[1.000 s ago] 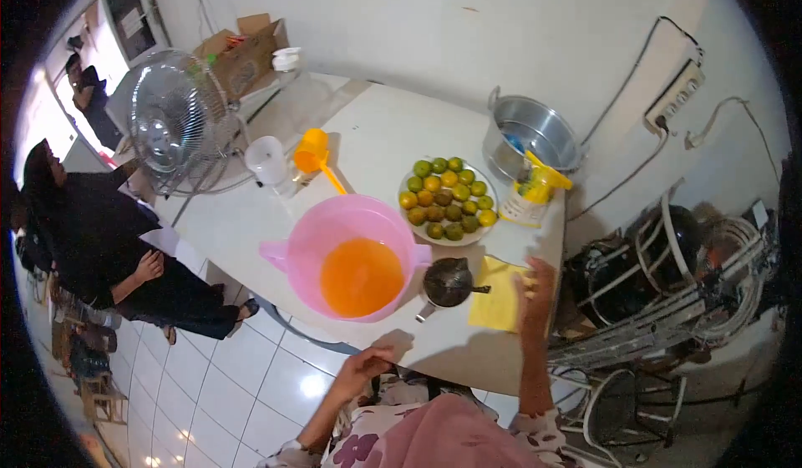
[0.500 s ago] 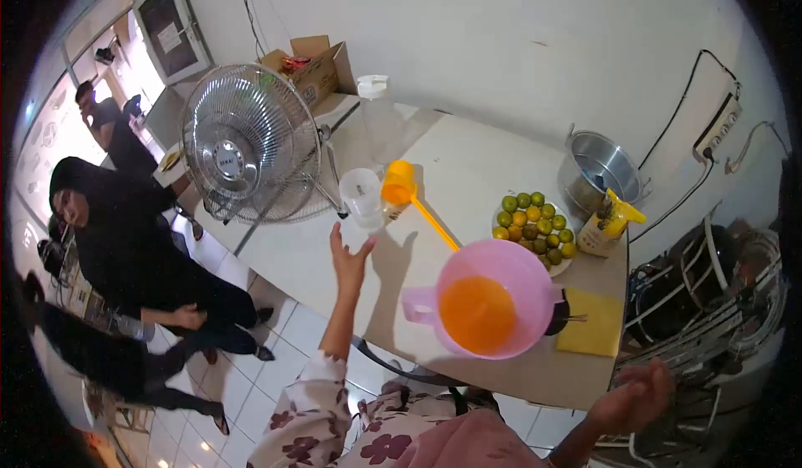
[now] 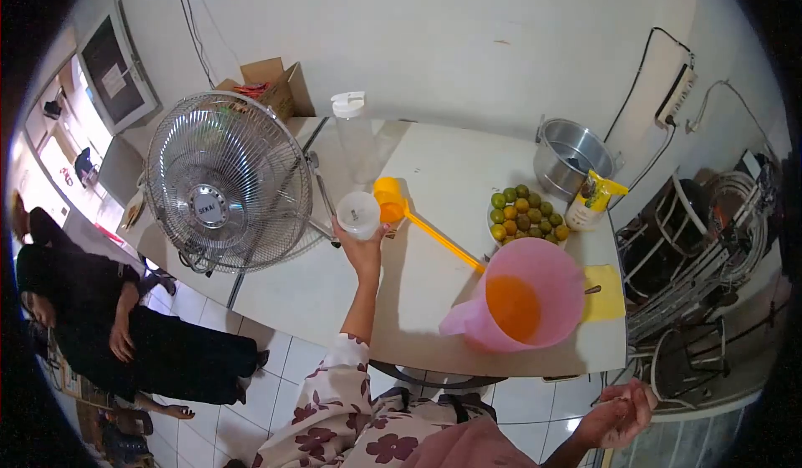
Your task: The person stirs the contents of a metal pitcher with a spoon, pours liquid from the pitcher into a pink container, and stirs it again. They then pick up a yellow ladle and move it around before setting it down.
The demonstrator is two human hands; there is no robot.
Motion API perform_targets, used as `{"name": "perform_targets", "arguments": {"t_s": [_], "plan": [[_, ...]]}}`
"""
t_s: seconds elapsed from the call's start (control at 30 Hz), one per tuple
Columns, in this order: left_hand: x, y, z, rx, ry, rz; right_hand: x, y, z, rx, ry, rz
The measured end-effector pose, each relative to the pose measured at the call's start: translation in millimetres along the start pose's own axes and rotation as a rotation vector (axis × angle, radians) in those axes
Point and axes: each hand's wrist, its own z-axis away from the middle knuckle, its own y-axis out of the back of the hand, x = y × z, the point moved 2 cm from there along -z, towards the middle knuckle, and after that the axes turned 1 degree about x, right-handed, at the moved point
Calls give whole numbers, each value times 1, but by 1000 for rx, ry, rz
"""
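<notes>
My left hand [image 3: 362,255] is wrapped round a clear plastic cup [image 3: 359,212], possibly a stack of cups, standing on the table. Just right of it lies a yellow-orange long-handled dipper [image 3: 388,197], its handle reaching toward a large pink pitcher [image 3: 547,280] with orange liquid [image 3: 511,305] inside. Behind the cup stands a tall clear bottle [image 3: 355,138] with a white lid. My right hand [image 3: 618,414] hangs off the table's front right side, fingers curled together; whether anything is in them is hidden.
A metal fan [image 3: 225,184] stands at the left, a cardboard box [image 3: 271,88] behind it. Green and orange citrus fruits [image 3: 525,215], a metal pot [image 3: 572,159], a yellow-white pouch [image 3: 595,201] and a yellow cloth [image 3: 606,293] are at the right. A person [image 3: 92,318] is beyond the table's left.
My left hand, open in the air before, has reached forward and closed round the plastic cup. The view has shifted. My right hand remains off the table, fingers curled.
</notes>
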Motion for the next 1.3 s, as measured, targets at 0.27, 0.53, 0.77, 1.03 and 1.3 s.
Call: {"name": "perform_targets", "arguments": {"t_s": [0.27, 0.53, 0.77, 1.03, 1.3], "plan": [[-23, -4, -8, 8, -70, -41, -16, 2, 7, -9, -33, -36], [41, 51, 35, -51, -82, 20, -17, -8, 16, -174, 31, -138], [122, 131, 113, 61, -122, -141, -22, -18, 7, -526, 32, -455], [204, 171, 229, 20, -30, -44, 9, -28, 2, -1085, -8, -852], [247, 117, 333, -252, 146, 204, 40, -31, -20, -1458, -91, -966]]}}
